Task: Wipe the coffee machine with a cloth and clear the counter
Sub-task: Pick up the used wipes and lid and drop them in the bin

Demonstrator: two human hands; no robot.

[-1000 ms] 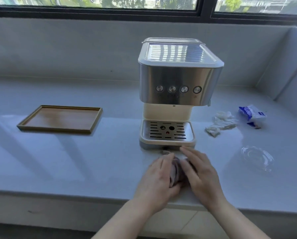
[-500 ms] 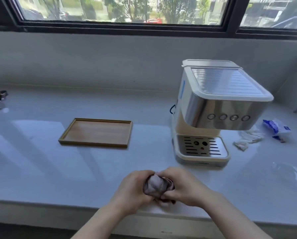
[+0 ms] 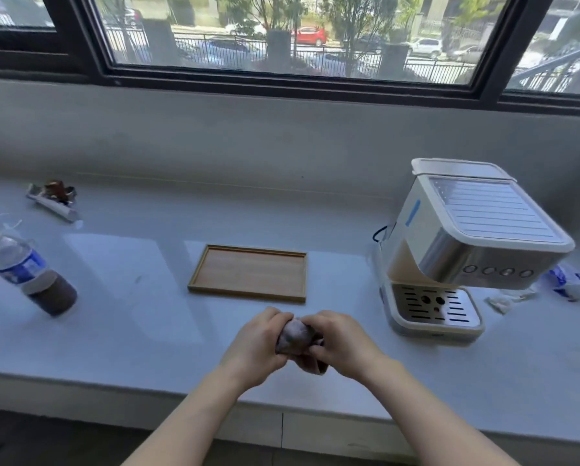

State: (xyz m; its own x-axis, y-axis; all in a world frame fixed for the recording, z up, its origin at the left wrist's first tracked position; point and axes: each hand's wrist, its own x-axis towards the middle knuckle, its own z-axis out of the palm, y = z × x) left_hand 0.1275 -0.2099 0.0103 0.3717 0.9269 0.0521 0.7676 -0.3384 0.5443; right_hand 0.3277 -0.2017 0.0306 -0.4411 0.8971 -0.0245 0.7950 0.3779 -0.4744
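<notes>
Squarely between both hands (image 3: 258,348) (image 3: 341,348): cloth (image 3: 293,337).

Bare bench (image 3: 342,264) is left between the wooden tray (image 3: 248,274) and the coffee machine (image 3: 467,250), by which passage right of the tray is blocked. Well left of the tray a bottle (image 3: 26,267) is stood; behind it, small litter (image 3: 51,200) is strewn.

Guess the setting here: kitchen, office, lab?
Probably a coffee nook in an office or home: a coffee machine stands on a long white counter under a window looking onto parked cars, with a wooden tray nearby. No sink or stove shows.
</notes>
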